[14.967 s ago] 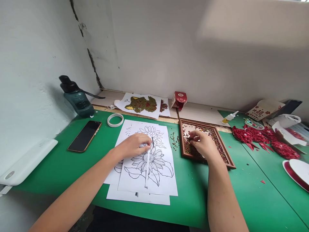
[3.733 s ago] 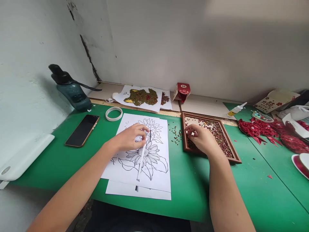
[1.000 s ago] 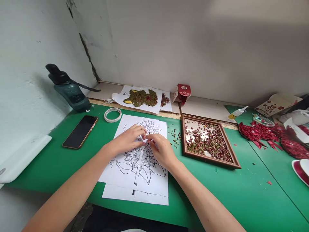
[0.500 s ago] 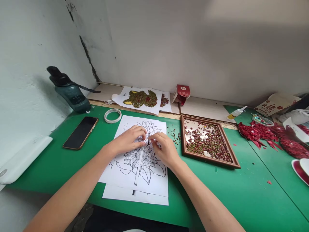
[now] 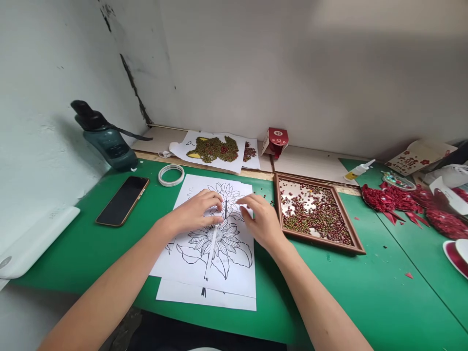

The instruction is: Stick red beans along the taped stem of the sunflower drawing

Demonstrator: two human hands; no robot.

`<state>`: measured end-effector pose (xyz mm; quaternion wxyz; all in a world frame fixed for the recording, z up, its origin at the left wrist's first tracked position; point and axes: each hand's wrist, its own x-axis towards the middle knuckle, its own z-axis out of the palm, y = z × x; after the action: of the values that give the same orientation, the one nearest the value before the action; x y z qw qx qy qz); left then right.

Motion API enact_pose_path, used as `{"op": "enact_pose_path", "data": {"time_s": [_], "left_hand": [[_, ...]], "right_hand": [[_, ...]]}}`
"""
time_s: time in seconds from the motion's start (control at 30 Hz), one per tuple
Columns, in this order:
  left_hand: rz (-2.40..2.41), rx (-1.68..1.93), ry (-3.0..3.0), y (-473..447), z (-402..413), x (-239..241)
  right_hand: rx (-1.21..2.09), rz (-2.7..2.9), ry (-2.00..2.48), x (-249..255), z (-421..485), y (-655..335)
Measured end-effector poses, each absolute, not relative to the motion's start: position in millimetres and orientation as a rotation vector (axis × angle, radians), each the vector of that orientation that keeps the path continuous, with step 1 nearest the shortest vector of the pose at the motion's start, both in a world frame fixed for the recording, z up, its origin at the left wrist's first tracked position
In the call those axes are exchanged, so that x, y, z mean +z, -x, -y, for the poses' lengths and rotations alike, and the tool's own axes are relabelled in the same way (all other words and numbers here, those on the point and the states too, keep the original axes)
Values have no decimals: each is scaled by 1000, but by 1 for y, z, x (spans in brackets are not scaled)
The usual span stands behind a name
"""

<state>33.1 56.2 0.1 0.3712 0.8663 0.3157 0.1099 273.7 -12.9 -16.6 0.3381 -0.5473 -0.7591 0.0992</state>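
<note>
My left hand (image 5: 199, 209) rests over the line-drawn flower sheet (image 5: 234, 280), fingers bent and thumb apart from them. Its thumb tip touches the sheet at the upper end of a narrow white strip (image 5: 211, 251), which runs down across the lower flower and its stem. The kind of strip cannot be made out. My right hand (image 5: 265, 219) hovers at the sheet's right edge, its index finger and thumb apart with nothing visible between them. Another sheet (image 5: 171, 295) shows from underneath. Part of the upper flower is hidden by my left hand.
A wooden frame (image 5: 321, 246) full of red and green beans lies right. Left are a tape roll (image 5: 171, 183), a phone (image 5: 122, 201) and a bottle (image 5: 109, 146). Behind lies a bean picture (image 5: 215, 148). A glue bottle (image 5: 359, 170) and red decorations (image 5: 380, 199) are farther right.
My right hand has moved right, away from my left fingertips, and its finger and thumb have parted. My left hand has stayed almost in place over the sheet.
</note>
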Motion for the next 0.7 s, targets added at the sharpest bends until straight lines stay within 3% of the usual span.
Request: {"op": "enact_pose_path", "data": {"time_s": [0.23,0.37,0.7], "left_hand": [[-810,263,-2224,-31,-57,1],[-814,236,-2241,-31,-56,2],[-800,237,-2256,-30,-57,0]], "right_hand": [[113,1699,1806,-2,8,-352],[237,1561,2056,-4,11,-383],[247,1582,2015,-5,10,-376]]}}
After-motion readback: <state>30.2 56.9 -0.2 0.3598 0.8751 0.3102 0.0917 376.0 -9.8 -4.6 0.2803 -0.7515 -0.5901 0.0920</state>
